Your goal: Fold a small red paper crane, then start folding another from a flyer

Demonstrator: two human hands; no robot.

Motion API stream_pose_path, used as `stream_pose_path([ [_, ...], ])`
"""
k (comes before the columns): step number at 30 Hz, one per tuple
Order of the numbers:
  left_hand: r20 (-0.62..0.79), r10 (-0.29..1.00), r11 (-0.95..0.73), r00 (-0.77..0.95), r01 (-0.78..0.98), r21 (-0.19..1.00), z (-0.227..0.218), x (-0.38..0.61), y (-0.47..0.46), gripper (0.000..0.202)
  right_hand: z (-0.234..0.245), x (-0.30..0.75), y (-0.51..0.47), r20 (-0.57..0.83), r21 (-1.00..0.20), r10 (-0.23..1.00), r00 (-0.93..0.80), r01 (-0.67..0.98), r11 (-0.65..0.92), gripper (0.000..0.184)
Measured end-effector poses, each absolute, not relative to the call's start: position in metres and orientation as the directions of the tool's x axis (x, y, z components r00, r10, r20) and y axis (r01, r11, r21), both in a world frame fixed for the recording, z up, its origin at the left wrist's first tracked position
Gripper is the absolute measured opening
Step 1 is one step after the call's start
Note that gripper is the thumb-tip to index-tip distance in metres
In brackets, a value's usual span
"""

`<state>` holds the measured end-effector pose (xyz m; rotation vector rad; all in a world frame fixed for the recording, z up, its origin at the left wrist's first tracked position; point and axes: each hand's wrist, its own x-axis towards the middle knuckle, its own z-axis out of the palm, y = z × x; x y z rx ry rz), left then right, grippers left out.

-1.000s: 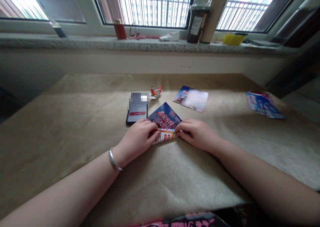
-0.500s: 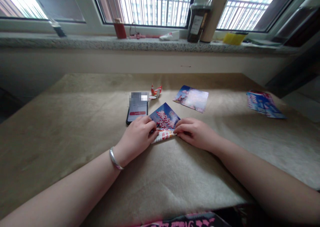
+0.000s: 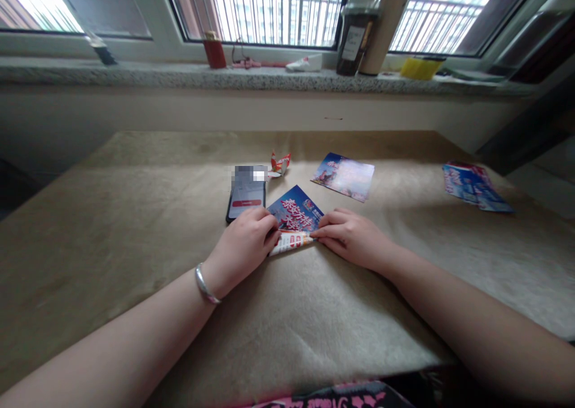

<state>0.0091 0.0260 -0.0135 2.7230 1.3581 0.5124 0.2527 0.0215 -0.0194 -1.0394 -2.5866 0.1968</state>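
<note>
A blue printed paper sheet (image 3: 295, 213) lies on the beige cloth-covered table (image 3: 135, 228), its near edge folded up into a white and orange strip. My left hand (image 3: 242, 246), with a silver bracelet on the wrist, has its fingers curled and pinched on the left end of that fold. My right hand (image 3: 350, 235) presses and pinches the right end of the fold with its fingertips. A phone (image 3: 246, 199) with a lit screen lies just beyond my left hand.
A small folded red and white paper piece (image 3: 280, 163) sits behind the phone. Another blue printed sheet (image 3: 345, 176) lies further back, and more sheets (image 3: 474, 186) at the right edge. The stone windowsill (image 3: 179, 78) holds a red cup, a dark jar and a yellow object.
The folded near edge of the sheet has been rolled a little further from me and pressed flatter. Both hands have shifted slightly forward with it.
</note>
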Motion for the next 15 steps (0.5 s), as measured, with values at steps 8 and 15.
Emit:
stream_pose_path([
  [8, 0.307, 0.786, -0.603, 0.537, 0.775, 0.189, -0.014, 0.009, 0.026, 0.011, -0.018, 0.254, 0.021, 0.262, -0.177, 0.663, -0.701, 0.641, 0.747, 0.024],
  [15, 0.292, 0.726, -0.687, 0.622, 0.649, 0.327, -0.015, 0.009, 0.024, 0.018, -0.019, 0.265, 0.028, 0.253, -0.231, 0.659, -0.709, 0.617, 0.752, 0.022],
])
